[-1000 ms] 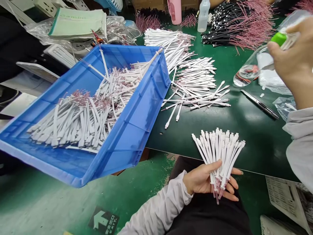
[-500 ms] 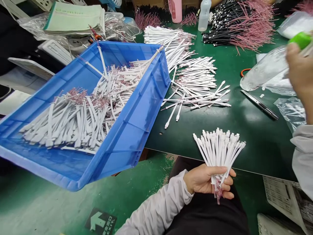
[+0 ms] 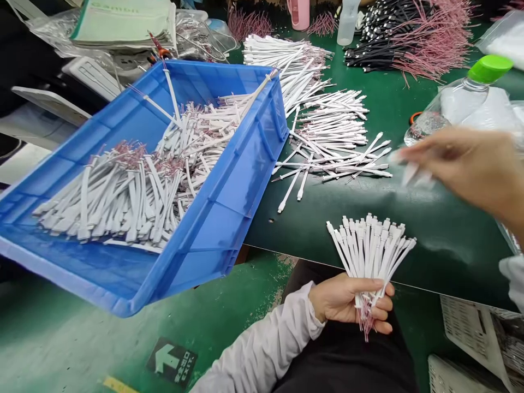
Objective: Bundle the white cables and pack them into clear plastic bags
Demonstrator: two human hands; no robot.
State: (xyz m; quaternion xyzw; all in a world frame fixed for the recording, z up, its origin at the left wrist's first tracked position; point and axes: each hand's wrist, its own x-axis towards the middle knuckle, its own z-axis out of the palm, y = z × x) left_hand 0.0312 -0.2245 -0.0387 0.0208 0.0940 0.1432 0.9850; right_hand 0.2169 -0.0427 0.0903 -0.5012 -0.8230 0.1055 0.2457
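Note:
My left hand (image 3: 360, 303) is wrapped round a fanned bundle of short white cables (image 3: 370, 245), plugs pointing up and pink wire ends hanging below the fingers. My right hand (image 3: 470, 164), smeared by motion, pinches a small blurred white piece that looks like tissue or cloth (image 3: 417, 173) over the green table (image 3: 311, 234). Just behind that hand stands a clear bottle with a green cap (image 3: 489, 70), partly hidden by it. Loose white cables (image 3: 335, 131) lie in a spread pile beyond both hands.
A blue bin (image 3: 245, 202) on the left holds many white cables and juts past the table edge. Black cables with pink wires (image 3: 413, 38) lie at the back right, near a translucent bottle (image 3: 347, 22) and pink cup (image 3: 298, 13). Orange-handled scissors (image 3: 415, 116) are partly covered.
My right hand has let go of the green-capped bottle, which was tilted and is now upright. It has come left and nearer with the white piece. My left hand keeps its hold.

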